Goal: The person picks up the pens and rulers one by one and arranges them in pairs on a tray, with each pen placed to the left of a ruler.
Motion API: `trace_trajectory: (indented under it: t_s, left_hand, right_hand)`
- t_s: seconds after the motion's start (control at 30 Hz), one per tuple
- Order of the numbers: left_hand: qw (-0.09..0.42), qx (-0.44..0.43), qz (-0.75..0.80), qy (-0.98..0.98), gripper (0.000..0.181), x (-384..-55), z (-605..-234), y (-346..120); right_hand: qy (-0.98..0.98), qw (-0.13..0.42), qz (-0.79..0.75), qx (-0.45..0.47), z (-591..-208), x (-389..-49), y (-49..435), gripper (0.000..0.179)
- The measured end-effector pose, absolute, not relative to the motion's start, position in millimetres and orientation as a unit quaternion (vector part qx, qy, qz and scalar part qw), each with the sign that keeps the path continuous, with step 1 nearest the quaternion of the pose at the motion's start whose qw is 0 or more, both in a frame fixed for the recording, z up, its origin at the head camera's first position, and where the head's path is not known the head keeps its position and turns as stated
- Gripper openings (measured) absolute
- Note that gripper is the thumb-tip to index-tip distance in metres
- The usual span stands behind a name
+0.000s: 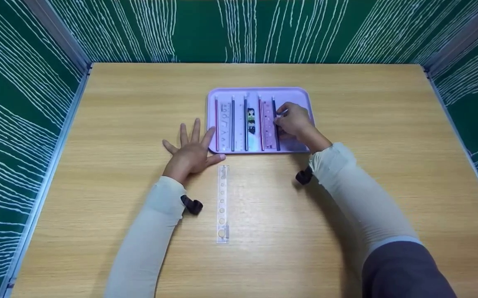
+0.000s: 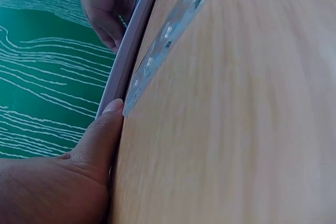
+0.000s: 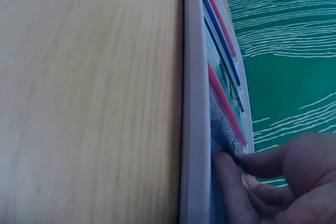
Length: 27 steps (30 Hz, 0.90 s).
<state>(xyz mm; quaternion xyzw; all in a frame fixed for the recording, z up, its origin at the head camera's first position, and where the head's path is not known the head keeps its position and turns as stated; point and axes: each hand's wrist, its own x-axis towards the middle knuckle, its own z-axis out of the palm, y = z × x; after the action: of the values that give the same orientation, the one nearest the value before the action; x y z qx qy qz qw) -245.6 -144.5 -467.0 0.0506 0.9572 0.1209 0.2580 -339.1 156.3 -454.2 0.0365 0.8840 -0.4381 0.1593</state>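
Note:
A lilac tray (image 1: 301, 147) lies on the table, holding several pencils and rulers side by side. My right hand (image 1: 297, 120) is over its right part, thumb and forefinger pinching a dark blue pencil (image 1: 274, 105), the rightmost one. Left of that pencil are a pink ruler (image 1: 268, 124) and a red pencil (image 1: 260, 124). My left hand (image 1: 192, 155) has its fingers spread at the tray's near left corner, its thumb touching the near edge. In the left wrist view the thumb (image 2: 100, 140) lies along the tray's side (image 2: 123, 66). Part of the dark pencil is hidden by the right hand.
A clear ruler with round holes (image 1: 222, 205) lies on the wooden table (image 1: 272, 223), in front of the tray. Elsewhere in the tray are a picture-printed ruler (image 1: 251, 124) and a clear stencil ruler (image 1: 224, 124). Green, white-lined panels (image 1: 201, 33) border the table.

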Motion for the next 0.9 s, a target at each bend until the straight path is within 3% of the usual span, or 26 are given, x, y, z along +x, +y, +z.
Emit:
trace_trajectory:
  t_s: [0.2, 0.6, 0.9]
  left_hand:
    - [0.260, 0.052, 0.116, 0.957, 0.096, -246, -466, -144]
    - [0.252, 0.051, 0.116, 0.959, 0.097, -245, -466, -144]
    - [0.252, 0.052, 0.116, 0.959, 0.097, -245, -467, -144]
  right_hand:
    - [0.923, 0.113, -0.367, 0.007, -455, -341, 157, 0.021]
    - [0.903, 0.120, -0.412, 0.017, -456, -332, 161, 0.020]
    - [0.895, 0.080, -0.439, 0.014, -457, -317, 170, 0.020]
